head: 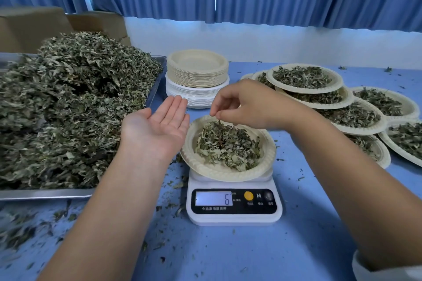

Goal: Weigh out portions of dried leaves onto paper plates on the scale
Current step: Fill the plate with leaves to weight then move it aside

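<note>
The right hand [246, 105], centre frame, pinches leaves [228, 146] in its curled fingertips over the plate [228, 175]. The plate sits on the scale [234, 218], which reads 6. The left hand [157, 128] is spread flat, palm up, just left of the plate. A heaped tray [45, 194] fills the left of the frame.

Head view. A paper plate [219, 172] of dried leaves [228, 146] sits on the scale [234, 205], whose display reads 6. The left hand [157, 125] lies flat, palm up, just left of the plate; the right hand [246, 105] pinches leaves at the plate's far edge. On the blue table [228, 253]: a metal tray [45, 194] holding a leaf heap [68, 109] on the left, stacked empty plates [197, 75] behind, and overlapping filled plates [303, 78] on the right.
</note>
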`<state>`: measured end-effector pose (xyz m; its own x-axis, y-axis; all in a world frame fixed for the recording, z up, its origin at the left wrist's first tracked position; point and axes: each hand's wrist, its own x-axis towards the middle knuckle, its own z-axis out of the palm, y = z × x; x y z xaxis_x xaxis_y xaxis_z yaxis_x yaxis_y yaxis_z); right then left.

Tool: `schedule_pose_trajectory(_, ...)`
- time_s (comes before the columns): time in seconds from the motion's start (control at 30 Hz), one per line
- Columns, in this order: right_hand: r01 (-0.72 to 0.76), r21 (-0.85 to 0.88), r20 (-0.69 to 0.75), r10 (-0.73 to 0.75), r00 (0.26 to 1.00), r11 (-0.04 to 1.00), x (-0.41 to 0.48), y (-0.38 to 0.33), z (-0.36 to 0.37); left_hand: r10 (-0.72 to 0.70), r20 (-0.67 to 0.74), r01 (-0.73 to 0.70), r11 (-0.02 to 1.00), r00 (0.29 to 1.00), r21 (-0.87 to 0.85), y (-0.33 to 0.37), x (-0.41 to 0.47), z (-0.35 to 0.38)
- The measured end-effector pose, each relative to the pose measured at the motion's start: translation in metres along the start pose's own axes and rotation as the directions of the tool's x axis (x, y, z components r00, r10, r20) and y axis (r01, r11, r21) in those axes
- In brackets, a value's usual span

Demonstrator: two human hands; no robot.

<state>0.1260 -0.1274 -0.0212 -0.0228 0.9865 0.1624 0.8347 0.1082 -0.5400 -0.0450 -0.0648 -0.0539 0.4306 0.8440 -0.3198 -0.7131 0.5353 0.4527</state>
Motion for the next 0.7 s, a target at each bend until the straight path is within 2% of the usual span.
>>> schedule_pose_trajectory(0.13,0.023,0.013,-0.039,-0.022,0.999,1.000,-0.001,-0.002,0.002,-0.001,-0.001,0.001,1.000,1.000,0.001,0.000,-0.001,0.001)
schedule_pose_trajectory(0.33,0.006,0.146,-0.070,0.004,0.998,0.989,0.000,-0.002,0.005,-0.008,-0.004,0.008,1.000,1.000,-0.002,0.001,-0.002,0.001)
schedule_pose_trajectory(0.47,-0.003,0.174,-0.112,0.023,0.993,0.985,0.002,-0.001,0.006,-0.014,-0.008,0.014,1.000,1.000,0.001,0.001,-0.003,0.002)
schedule_pose_trajectory(0.7,-0.057,0.102,-0.195,0.076,0.978,0.993,0.003,0.010,-0.001,-0.004,-0.011,0.004,0.998,1.000,0.060,0.001,-0.003,0.001)
